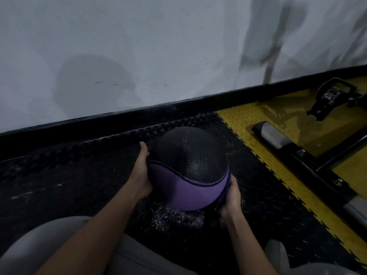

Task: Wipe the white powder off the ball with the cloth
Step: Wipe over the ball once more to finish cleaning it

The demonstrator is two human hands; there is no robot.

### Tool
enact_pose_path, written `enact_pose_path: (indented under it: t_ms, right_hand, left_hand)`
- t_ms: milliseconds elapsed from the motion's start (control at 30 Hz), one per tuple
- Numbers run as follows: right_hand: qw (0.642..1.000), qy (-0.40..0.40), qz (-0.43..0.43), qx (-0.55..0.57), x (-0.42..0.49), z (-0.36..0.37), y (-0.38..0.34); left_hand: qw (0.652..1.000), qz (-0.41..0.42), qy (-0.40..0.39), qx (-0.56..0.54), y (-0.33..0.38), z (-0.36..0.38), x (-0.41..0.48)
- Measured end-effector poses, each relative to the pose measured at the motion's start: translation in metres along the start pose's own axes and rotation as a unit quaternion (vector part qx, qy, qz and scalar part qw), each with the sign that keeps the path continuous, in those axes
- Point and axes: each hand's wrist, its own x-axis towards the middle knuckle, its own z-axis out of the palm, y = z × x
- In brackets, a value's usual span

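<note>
While the black-and-purple ball (pixel 188 167) sits down on the black studded mat (pixel 79 175), close to the white wall (pixel 139 46), the left hand (pixel 142 171) lies flat against its left side, fingers stretched out and pressing, grasping nothing. The right hand (pixel 231 197) has its fingers curled round a dark purple cloth (pixel 222 195), bunched against the ball's lower right. White powder (pixel 174 215) speckles the mat just beneath the ball. Yellow tiles (pixel 248 120) lie off to the right.
</note>
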Motion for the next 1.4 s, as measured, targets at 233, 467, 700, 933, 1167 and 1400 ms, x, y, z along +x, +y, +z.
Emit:
enact_pose_path:
  t_ms: [233,467,700,933,1167,1400]
  right_hand:
    - [1.0,0.004,-0.01,0.012,0.005,-0.008,-0.01]
    - [0.996,0.01,-0.071,-0.049,0.013,-0.017,-0.033]
    - [0.992,0.038,-0.061,-0.105,0.014,-0.012,-0.032]
    - [0.986,0.057,-0.072,-0.141,-0.007,-0.001,-0.042]
    - [0.984,0.075,-0.086,-0.139,-0.011,0.003,-0.046]
    - [0.981,0.068,-0.096,-0.152,-0.01,0.003,-0.048]
  left_hand:
    - [0.999,-0.001,-0.026,-0.018,-0.007,0.007,-0.001]
    - [0.998,-0.044,-0.045,0.009,-0.026,0.01,0.004]
    - [0.99,-0.076,0.037,0.112,-0.024,0.0,0.002]
    - [0.939,0.113,0.178,0.272,-0.012,0.023,-0.013]
    - [0.878,0.228,0.112,0.407,-0.015,0.034,-0.023]
    - [0.858,0.242,0.098,0.443,-0.021,0.038,-0.024]
